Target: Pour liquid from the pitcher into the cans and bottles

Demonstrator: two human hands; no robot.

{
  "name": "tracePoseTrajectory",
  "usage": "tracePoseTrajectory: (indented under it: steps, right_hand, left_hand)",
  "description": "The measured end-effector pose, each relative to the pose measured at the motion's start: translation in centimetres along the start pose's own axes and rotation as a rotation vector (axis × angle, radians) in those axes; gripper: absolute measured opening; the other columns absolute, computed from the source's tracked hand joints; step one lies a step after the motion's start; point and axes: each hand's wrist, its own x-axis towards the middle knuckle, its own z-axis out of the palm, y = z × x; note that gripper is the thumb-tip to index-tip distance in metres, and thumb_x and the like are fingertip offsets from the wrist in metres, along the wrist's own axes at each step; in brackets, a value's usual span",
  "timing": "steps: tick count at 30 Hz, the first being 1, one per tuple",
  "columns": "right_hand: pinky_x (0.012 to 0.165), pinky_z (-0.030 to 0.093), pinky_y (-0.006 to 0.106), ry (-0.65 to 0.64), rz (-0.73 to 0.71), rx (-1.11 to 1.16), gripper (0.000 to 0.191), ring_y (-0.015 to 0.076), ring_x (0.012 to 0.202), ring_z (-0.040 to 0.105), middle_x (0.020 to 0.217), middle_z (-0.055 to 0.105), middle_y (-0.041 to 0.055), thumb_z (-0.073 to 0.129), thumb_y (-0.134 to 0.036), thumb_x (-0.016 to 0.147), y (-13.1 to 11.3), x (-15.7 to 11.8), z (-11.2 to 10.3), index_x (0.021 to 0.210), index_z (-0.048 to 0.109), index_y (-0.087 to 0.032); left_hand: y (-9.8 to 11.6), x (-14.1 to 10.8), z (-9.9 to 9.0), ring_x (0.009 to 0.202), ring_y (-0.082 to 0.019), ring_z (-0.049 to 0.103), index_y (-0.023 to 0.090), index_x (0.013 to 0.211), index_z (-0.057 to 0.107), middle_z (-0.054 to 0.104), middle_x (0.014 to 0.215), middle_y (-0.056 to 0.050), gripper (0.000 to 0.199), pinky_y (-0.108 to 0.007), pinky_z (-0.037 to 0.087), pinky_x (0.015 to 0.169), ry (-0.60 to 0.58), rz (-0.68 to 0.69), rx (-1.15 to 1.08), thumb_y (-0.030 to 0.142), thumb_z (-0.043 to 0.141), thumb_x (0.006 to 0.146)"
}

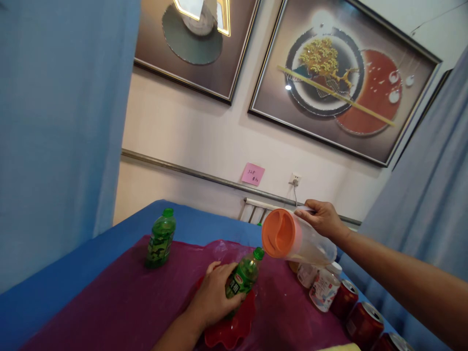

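My left hand is wrapped round a green plastic bottle, which leans a little to the right over a red scalloped bowl. My right hand grips the handle of a clear pitcher with an orange lid. The pitcher is tipped on its side, lid toward the bottle, and some liquid shows along its lower wall. Its lid is just above and right of the bottle's green top. I cannot make out a stream between them. The bowl is partly hidden by my left hand and the bottle.
Another green bottle stands at the left on the purple cloth. Along the right edge are a white-capped jar and several red cans. Blue curtains hang on both sides; a wall with framed pictures stands behind.
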Motion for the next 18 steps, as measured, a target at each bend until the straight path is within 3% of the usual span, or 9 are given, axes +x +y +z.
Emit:
tracePoseTrajectory:
  steps: [18]
  right_hand:
    - [0.047, 0.022, 0.025, 0.007, -0.010, -0.022, 0.059, 0.0100, 0.051, 0.026, 0.052, 0.027, -0.0065, 0.060, -0.070, 0.079, 0.08, -0.09, -0.24, 0.053, 0.035, -0.023]
  left_hand:
    - [0.01, 0.06, -0.10, 0.119, -0.033, 0.063, 0.025, 0.123, 0.064, 0.072, 0.127, -0.008, 0.056, -0.058, 0.028, 0.117, -0.019, 0.002, -0.023, 0.026, 0.076, 0.068]
